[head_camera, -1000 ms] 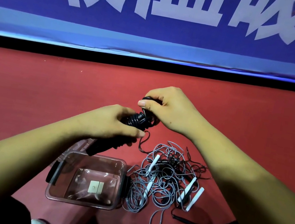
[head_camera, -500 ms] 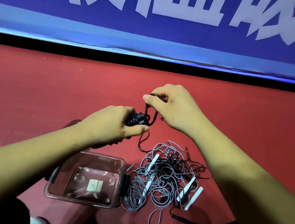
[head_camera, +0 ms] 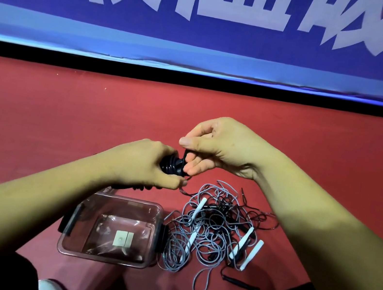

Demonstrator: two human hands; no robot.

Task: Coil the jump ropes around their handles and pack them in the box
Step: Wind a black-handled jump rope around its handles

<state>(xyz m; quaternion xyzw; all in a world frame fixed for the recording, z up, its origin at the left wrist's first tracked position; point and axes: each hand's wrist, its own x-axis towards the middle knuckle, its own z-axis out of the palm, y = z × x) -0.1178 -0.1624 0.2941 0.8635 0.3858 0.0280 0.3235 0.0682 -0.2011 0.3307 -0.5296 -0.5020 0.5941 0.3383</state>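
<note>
- We are clenching our left hand round the paired handles of the black jump rope, holding them up over the red floor, above the far end of the box.
- We are pinching the loose run of that cord in our right hand, thumb over curled fingers, just beside the coils stacked at the handles' upper end.
- As we are judging it, this is the winding step. We are wanting steady tension from the right hand, with each turn lying snug beside its neighbour and not crossing it. The left thumb should be pinning the laid turns so they are not springing loose.
- The free tail is dropping toward the grey ropes. If it is snagged there, we are risking dragging that tangle up, so feeding slack slowly seems wise.
- The clear box is sitting open on the floor near our knees, with black latches on both short sides. We are seeing no rope inside it, only a small white label at its base.
- The grey ropes, with their white handles, are lying uncoiled against the box's right side. One black handle is lying at the heap's near edge.
</note>
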